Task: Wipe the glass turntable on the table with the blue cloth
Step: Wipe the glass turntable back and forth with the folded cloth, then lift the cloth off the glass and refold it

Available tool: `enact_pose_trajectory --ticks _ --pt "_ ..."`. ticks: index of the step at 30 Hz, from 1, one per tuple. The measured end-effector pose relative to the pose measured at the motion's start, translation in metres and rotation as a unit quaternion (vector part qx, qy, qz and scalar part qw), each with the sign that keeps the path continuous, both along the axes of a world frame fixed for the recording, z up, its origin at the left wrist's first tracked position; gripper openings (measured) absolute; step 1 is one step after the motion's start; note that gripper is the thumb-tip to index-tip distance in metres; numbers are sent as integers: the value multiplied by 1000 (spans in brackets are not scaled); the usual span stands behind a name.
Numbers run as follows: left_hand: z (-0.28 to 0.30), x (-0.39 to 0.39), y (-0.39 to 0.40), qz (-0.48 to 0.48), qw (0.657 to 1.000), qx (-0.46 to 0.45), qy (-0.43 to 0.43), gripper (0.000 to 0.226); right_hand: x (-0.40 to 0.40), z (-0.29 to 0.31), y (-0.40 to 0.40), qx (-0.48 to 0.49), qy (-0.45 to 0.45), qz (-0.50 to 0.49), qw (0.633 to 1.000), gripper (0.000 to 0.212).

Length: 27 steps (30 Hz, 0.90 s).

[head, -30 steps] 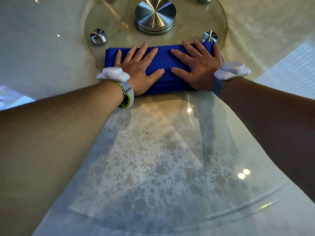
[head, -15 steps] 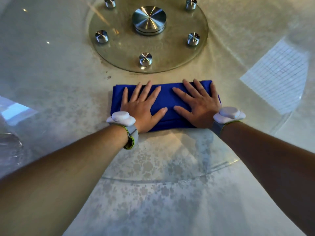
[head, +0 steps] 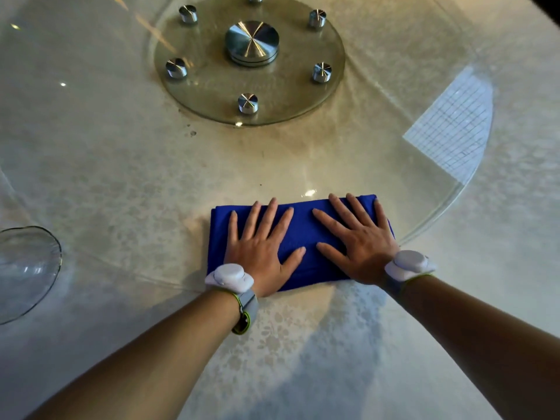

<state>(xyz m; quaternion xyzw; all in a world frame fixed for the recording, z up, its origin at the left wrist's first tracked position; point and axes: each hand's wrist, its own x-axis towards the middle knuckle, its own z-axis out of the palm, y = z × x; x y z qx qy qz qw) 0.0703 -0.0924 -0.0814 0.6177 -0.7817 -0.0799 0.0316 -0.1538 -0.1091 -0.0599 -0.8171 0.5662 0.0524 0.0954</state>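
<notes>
Both hands, left hand [head: 260, 253] and right hand [head: 360, 247], lay flat with fingers spread, pressing the folded blue cloth [head: 298, 237] near the glass turntable [head: 91, 165] front edge. Even palm pressure and overlapping passes would suit this stroke.

A dining room, in a restaurant or a home, is suggested. A round table [head: 515, 268] is covered by a pale floral-patterned tablecloth [head: 303, 344], on which a large glass turntable [head: 454, 207] with a steel-studded central hub [head: 251, 40] is mounted. A clear glass dish [head: 27, 268] is set at the left.
</notes>
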Motion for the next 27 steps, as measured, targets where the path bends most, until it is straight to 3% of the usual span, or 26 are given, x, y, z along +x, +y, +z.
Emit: enact_pose_trajectory --ticks 10,12,15,17,19,23,27 --pt "16 4 2 -2 997 74 24 73 -1 8 4 15 -7 -3 1000 66" --pt "23 8 2 -2 993 85 83 69 -1 11 4 28 -17 -9 999 67" --pt "38 22 1 49 966 85 238 65 -2 18 0 65 -72 -23 995 68" --pt "48 36 -2 95 957 58 269 59 -3 26 -3 87 -185 -68 977 65" --pt "57 52 -10 127 965 21 227 50 -8 34 -7 63 -282 -139 947 59" --pt "68 80 -33 197 961 73 182 45 -27 44 -12 -28 -282 -267 921 46" --pt "71 86 -43 216 946 148 190 38 -37 47 -23 78 -266 -375 885 44"
